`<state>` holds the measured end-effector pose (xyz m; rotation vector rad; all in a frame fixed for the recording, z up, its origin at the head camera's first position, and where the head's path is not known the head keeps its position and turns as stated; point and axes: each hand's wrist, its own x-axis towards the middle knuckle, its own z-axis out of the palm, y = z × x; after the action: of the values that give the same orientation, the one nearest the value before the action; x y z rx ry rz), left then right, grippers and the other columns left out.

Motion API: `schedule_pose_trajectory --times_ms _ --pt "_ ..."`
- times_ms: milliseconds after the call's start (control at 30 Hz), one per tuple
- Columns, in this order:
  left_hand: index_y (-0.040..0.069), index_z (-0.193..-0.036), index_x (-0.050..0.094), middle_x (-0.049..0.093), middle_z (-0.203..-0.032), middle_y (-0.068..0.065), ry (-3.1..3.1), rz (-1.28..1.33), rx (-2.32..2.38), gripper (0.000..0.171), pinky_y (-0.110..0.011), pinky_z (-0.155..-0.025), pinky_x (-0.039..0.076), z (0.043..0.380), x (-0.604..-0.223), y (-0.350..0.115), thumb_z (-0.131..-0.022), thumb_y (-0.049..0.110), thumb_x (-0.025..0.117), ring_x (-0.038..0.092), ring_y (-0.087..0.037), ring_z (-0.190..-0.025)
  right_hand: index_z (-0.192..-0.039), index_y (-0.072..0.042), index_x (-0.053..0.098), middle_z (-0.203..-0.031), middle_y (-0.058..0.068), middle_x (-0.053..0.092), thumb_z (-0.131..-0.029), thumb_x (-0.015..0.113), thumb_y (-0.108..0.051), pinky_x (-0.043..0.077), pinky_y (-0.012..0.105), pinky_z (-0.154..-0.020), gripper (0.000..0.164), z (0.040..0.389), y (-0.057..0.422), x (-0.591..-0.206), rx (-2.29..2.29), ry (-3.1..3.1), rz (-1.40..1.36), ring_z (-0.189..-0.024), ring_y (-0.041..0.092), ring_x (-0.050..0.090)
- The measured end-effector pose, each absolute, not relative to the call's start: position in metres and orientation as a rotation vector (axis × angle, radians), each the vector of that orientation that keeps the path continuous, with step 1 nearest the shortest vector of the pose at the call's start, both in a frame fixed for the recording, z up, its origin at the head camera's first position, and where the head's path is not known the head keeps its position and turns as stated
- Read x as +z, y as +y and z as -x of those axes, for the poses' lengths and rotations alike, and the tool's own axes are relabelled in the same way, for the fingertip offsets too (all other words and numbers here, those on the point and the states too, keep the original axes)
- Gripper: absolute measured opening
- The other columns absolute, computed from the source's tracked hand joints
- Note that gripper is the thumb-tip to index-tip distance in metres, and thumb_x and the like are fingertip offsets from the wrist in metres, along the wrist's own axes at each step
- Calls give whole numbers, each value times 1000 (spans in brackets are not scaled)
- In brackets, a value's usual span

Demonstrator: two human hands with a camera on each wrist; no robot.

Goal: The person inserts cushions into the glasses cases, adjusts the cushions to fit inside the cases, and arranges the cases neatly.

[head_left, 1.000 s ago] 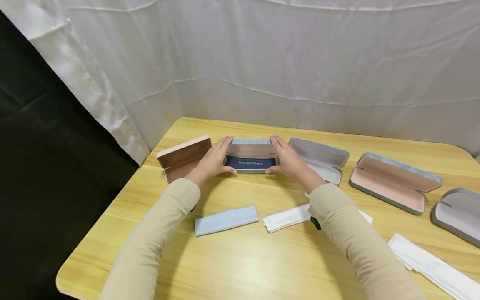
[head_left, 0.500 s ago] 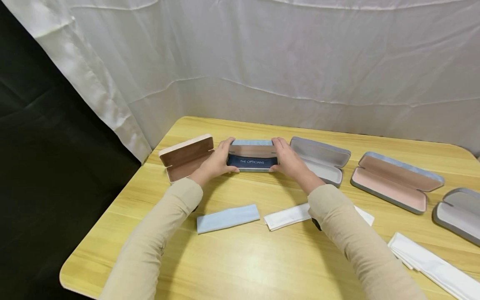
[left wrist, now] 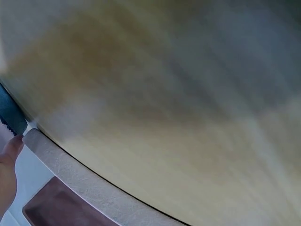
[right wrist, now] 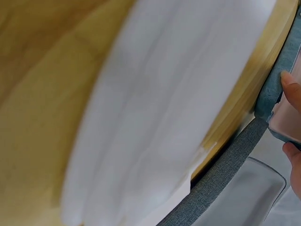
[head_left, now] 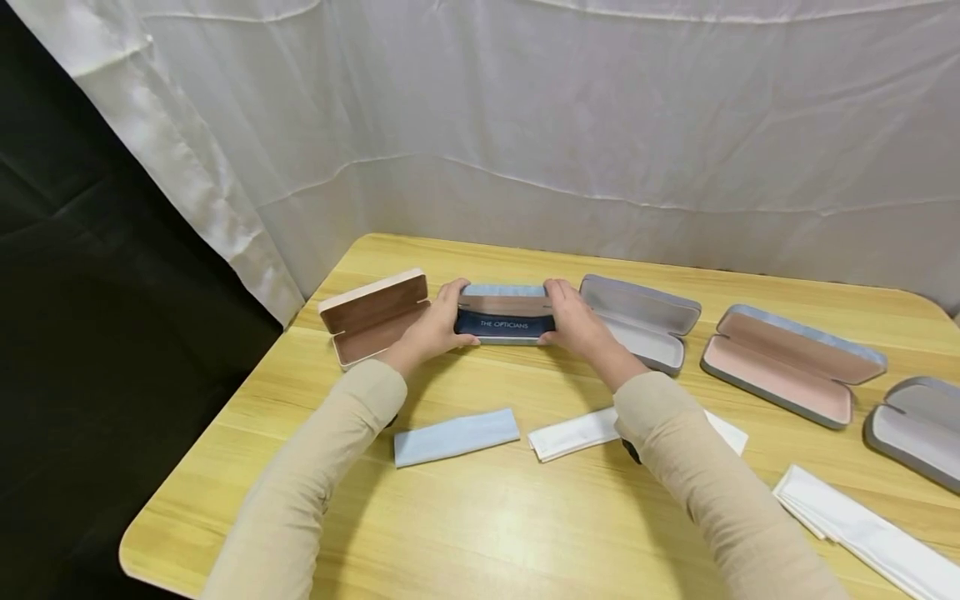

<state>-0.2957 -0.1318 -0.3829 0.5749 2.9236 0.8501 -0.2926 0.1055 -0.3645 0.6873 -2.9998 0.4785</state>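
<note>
A light blue eyeglass case (head_left: 506, 291) stands partly open near the back of the table. Inside it lies a dark blue cloth (head_left: 504, 331) printed "THE OPTICIANS". My left hand (head_left: 433, 325) grips the left end, fingers at the lid and thumb at the lower front edge. On the other end my right hand (head_left: 577, 323) holds it the same way. In the left wrist view only part of my left hand (left wrist: 7, 174) shows at the edge. The right wrist view catches my right thumb and a finger (right wrist: 292, 89) against the case (right wrist: 277, 84).
An open cream case (head_left: 375, 308) sits left of the hands. To the right stand an open grey case (head_left: 641, 304), a blue case with pink lining (head_left: 780, 375) and another grey case (head_left: 918, 425). Nearer lie a folded blue cloth (head_left: 456, 437) and white cloths (head_left: 573, 434).
The blue case's lid has tipped down slightly, and the fingers of both hands have lowered with it. The view has shifted a little. The other cases and cloths lie as before.
</note>
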Motion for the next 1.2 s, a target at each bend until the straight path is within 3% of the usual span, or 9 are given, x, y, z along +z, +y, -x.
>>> schedule_pose_trajectory --times_ms 1200 --pt "6 -137 18 27 -138 -19 2975 -588 814 82 -41 -103 36 291 -384 -131 -77 27 71 39 -30 -123 -131 2 29 -131 23 39 -73 74 -21 35 43 -103 76 288 107 -371 490 -2936 -694 -124 36 37"
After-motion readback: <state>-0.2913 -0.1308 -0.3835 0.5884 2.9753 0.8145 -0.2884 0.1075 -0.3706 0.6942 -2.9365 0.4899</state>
